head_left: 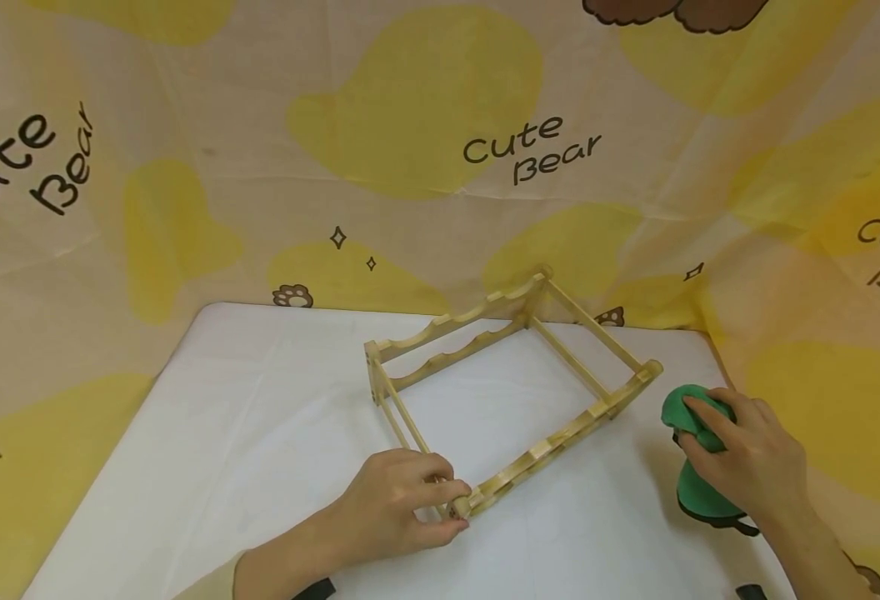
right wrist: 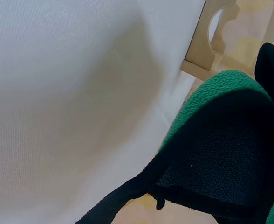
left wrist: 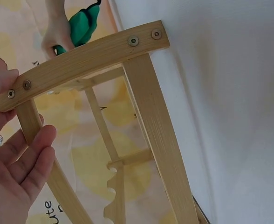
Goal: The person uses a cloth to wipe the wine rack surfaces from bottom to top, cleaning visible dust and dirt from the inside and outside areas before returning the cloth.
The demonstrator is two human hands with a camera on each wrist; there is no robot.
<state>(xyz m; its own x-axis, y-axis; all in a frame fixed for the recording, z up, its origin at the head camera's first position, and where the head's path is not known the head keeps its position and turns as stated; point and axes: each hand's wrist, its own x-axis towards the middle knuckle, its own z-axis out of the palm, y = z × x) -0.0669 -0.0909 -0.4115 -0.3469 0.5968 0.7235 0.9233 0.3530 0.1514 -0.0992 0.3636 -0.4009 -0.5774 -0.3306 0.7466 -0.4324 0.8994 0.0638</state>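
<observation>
A light wooden rack [head_left: 541, 452] with scalloped rails stands at an angle on the white table. My left hand [head_left: 391, 504] grips its near corner, thumb and fingers about the end piece. In the left wrist view that end piece [left wrist: 95, 56] shows metal screw heads, with the left hand [left wrist: 23, 168] at its edge. Off the rack's right side, my right hand [head_left: 758, 458] holds a bunched green cloth [head_left: 706, 496] with black edging, apart from the rack. In the right wrist view the cloth [right wrist: 221, 86] shows a dark underside; the right fingers are hidden there.
The white tabletop [head_left: 222, 433] extends around the rack. A patterned yellow and beige fabric [head_left: 410, 108] hangs behind and along both sides. Small black pieces [head_left: 316, 589] show at the near edge.
</observation>
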